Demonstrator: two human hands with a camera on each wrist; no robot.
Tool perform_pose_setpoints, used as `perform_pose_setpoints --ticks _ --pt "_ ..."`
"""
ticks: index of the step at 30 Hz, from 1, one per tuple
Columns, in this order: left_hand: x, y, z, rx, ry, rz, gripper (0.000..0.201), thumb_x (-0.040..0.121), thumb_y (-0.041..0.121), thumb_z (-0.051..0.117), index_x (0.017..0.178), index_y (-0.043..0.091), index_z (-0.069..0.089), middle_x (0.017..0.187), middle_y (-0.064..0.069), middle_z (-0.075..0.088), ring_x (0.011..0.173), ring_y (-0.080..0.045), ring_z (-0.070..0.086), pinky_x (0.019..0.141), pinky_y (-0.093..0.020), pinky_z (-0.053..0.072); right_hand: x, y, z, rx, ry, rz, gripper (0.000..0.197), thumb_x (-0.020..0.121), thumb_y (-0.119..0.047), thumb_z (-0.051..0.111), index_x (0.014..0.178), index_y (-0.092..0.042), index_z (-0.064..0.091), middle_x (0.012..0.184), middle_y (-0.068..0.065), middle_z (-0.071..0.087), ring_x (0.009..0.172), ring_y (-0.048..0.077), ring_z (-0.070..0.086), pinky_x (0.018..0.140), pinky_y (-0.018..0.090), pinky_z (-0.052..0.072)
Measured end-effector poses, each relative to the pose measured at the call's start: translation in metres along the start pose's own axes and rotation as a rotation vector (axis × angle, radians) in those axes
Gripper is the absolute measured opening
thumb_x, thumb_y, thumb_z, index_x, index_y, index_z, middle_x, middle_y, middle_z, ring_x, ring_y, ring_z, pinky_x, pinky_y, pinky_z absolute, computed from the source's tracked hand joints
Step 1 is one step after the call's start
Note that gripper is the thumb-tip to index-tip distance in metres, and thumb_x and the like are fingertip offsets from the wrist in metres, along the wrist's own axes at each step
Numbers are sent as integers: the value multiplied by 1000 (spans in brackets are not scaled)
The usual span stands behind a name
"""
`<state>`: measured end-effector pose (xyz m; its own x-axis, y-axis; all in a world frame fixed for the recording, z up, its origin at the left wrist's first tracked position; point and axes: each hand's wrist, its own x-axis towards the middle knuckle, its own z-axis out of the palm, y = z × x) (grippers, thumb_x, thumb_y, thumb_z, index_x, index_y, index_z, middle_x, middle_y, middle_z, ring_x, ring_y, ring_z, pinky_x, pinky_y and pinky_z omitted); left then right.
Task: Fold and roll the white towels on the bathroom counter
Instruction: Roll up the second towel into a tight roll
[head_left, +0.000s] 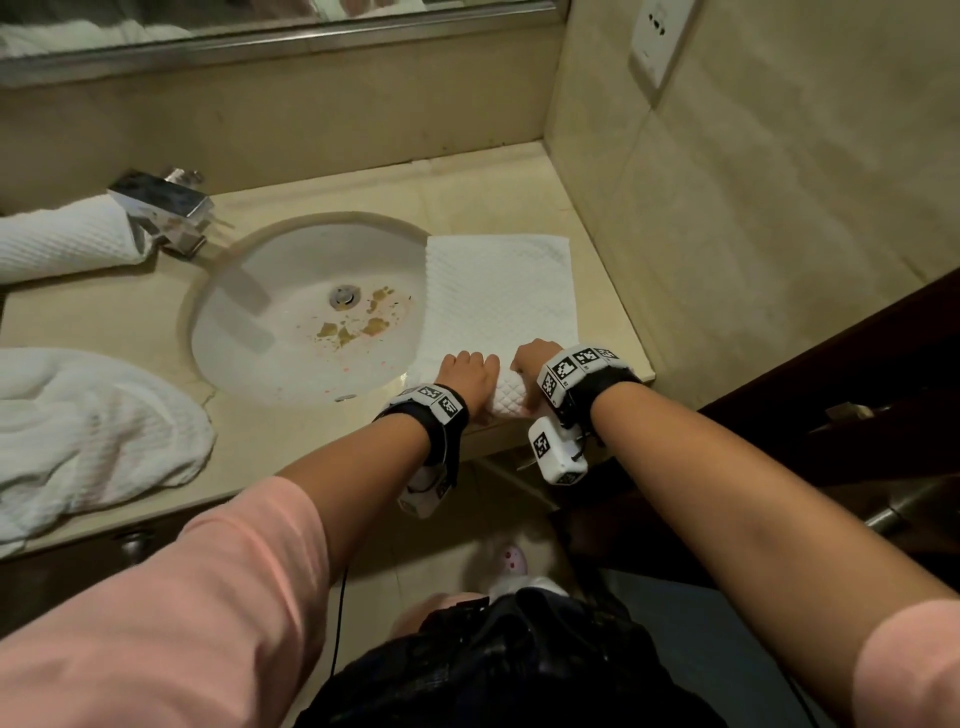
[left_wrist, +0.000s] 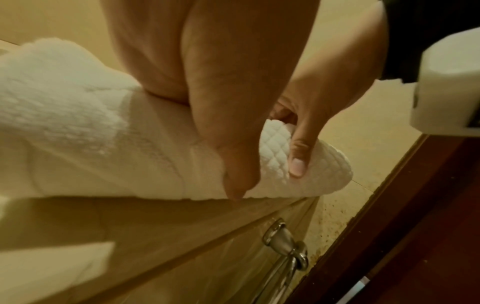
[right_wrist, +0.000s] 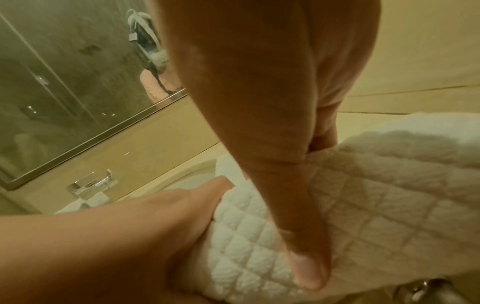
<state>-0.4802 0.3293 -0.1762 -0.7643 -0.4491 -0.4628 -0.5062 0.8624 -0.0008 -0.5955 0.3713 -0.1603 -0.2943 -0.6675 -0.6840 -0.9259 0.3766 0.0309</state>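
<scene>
A folded white quilted towel (head_left: 498, 291) lies flat on the beige counter (head_left: 613, 322), to the right of the sink. Its near end is wound into a short roll (head_left: 506, 400) at the counter's front edge. My left hand (head_left: 465, 374) grips the left part of the roll, fingers curled over the top and thumb (left_wrist: 233, 174) underneath. My right hand (head_left: 535, 358) grips the right part the same way. In the right wrist view its thumb (right_wrist: 298, 246) presses into the towel's roll (right_wrist: 246, 236). The fingertips of both hands are hidden behind the roll.
A round sink (head_left: 311, 312) with brown specks sits to the left of the towel, and a chrome faucet (head_left: 166, 208) stands behind it. A rolled towel (head_left: 62, 239) lies at far left and a crumpled towel (head_left: 88, 431) at front left. A tiled wall (head_left: 753, 208) closes the right side.
</scene>
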Motion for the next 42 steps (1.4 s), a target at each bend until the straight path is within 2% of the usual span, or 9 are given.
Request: perform_pose_setpoints --ticks 3,6,11,15,21,25,32,38,42 --pt "9 -5 -7 -57 -44 6 67 76 33 75 126 7 39 128 -14 50 119 -30 47 99 -39 36 -26 -10 1 -25 119 11 17 78 -14 72 90 -9 61 98 6 67 85 23 66 70 29 51" --pt "16 -14 -15 -102 -80 30 64 77 34 73 125 7 41 122 -13 57 109 -31 56 91 -40 45 -31 -20 18 -29 311 53 27 96 -9 43 122 -5 50 123 11 57 115 27 53 100 36 37" --pt "28 -22 -22 -185 -161 72 73 81 35 71 136 4 33 130 -16 54 115 -32 55 96 -41 46 -36 -13 50 -23 493 27 61 95 1 35 150 -1 8 157 18 12 146 31 10 120 41 9" --pt "34 -25 -17 -122 -132 75 73 81 41 69 134 6 36 132 -16 50 118 -33 49 98 -43 44 -39 -13 67 -93 571 -4 71 93 10 35 150 -1 -6 159 17 -5 148 30 -3 121 42 3" --pt "25 -16 -1 -90 143 67 83 74 42 72 140 10 33 139 -12 34 124 -29 36 102 -37 34 -26 -4 52 -14 483 -48 64 93 -1 46 149 -3 16 155 15 23 144 27 22 120 37 13" --pt "16 -6 10 -42 235 91 71 87 31 61 145 9 26 148 -12 27 136 -28 27 113 -35 19 -21 0 30 -13 413 -36 40 96 -5 46 136 -8 40 131 10 53 116 26 54 94 33 42" --pt "-9 27 37 60 301 -83 62 97 9 26 149 -1 -6 157 -22 -5 146 -35 -6 119 -43 -4 -10 7 -13 -49 210 -32 38 91 -16 55 129 -13 57 122 9 62 110 25 60 91 31 49" --pt "-6 27 23 37 287 -114 59 95 11 35 147 -3 12 152 -25 17 143 -38 14 120 -45 7 -3 13 -36 122 107 69 50 77 -24 73 125 -17 61 119 7 65 98 26 63 90 36 51" --pt "8 12 3 -41 278 -55 37 90 3 40 127 4 40 130 -14 47 119 -30 43 107 -35 28 11 15 -41 151 56 50 45 69 -28 74 113 -21 68 117 8 65 98 33 63 89 45 51"
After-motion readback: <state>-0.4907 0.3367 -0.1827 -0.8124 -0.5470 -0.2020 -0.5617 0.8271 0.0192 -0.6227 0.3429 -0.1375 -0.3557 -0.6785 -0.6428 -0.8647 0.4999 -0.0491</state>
